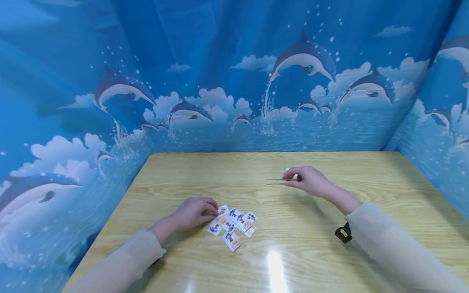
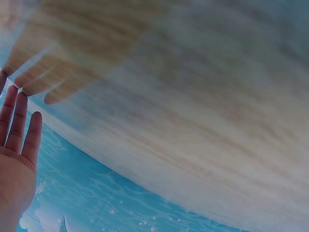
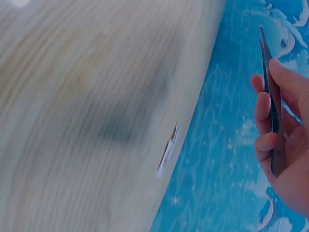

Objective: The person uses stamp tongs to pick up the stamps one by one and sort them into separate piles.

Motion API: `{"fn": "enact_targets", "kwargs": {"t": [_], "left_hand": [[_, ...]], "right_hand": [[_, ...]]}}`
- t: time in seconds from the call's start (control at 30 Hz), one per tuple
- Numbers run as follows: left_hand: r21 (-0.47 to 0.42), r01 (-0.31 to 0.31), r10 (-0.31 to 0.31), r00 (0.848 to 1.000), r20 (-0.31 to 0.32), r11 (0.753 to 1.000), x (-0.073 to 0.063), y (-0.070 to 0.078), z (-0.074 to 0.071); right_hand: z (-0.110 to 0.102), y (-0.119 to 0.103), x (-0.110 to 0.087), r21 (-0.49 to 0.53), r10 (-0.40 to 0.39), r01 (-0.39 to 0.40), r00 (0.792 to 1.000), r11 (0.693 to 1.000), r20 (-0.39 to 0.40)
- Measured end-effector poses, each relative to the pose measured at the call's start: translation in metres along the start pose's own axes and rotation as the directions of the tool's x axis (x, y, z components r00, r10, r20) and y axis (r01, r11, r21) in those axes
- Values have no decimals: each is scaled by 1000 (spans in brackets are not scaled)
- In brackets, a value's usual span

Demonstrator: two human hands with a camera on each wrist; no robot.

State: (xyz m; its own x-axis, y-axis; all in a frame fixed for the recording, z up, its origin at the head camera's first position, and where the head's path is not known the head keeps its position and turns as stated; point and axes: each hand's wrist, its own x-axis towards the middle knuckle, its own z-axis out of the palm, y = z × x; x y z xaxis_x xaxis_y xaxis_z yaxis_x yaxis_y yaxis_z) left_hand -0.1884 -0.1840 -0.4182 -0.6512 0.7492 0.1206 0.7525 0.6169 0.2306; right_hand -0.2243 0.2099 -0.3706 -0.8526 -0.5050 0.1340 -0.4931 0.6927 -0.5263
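Observation:
My right hand (image 1: 309, 180) grips a pair of metal tweezers (image 3: 273, 106) above the far right of the table. Their two thin tips point left and stand apart, with nothing between them. Partly hidden behind that hand, a small white printed piece (image 3: 167, 150) lies on the table. At centre left, my left hand (image 1: 194, 212) rests by a loose pile of small white squares (image 1: 239, 219) printed with coloured figures. Its fingertips are at the pile's left edge; whether they touch a square, I cannot tell. In the left wrist view its fingers (image 2: 17, 121) look straight.
The wood-grain table (image 1: 176, 171) shows a bright light reflection near its front. A blue curtain (image 1: 220, 134) with printed dolphins hangs behind it and along its sides. A black strap piece (image 1: 343, 233) hangs at the right sleeve's cuff.

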Motion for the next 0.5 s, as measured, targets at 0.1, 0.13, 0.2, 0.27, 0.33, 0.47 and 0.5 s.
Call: {"fn": "enact_targets", "kwargs": {"t": [0.1, 0.13, 0.2, 0.27, 0.33, 0.47, 0.5], "left_hand": [[2, -1, 1, 1000, -4, 1000, -1, -1, 1], [1, 4, -4, 1000, -3, 1000, -2, -1, 1], [1, 4, -4, 1000, -5, 1000, -2, -1, 1], [2, 4, -4, 1000, -6, 1000, -2, 0, 1], [3, 5, -5, 1000, -5, 1000, -3, 0, 2], [1, 7, -7, 1000, -3, 1000, -2, 0, 1], [0, 8, -8, 1000, -2, 1000, -2, -1, 1]], "right_hand": [[10, -8, 9, 24, -23, 22, 999, 999, 33], [14, -10, 11, 29, -34, 33, 999, 999, 41], [21, -14, 17, 42, -50, 48, 997, 998, 54], [28, -17, 22, 65, -63, 58, 996, 996, 70], [35, -19, 27, 74, -70, 64, 994, 995, 88], [49, -25, 38, 62, -95, 88, 988, 994, 122], [52, -27, 40, 55, -98, 91, 987, 994, 131]]}}
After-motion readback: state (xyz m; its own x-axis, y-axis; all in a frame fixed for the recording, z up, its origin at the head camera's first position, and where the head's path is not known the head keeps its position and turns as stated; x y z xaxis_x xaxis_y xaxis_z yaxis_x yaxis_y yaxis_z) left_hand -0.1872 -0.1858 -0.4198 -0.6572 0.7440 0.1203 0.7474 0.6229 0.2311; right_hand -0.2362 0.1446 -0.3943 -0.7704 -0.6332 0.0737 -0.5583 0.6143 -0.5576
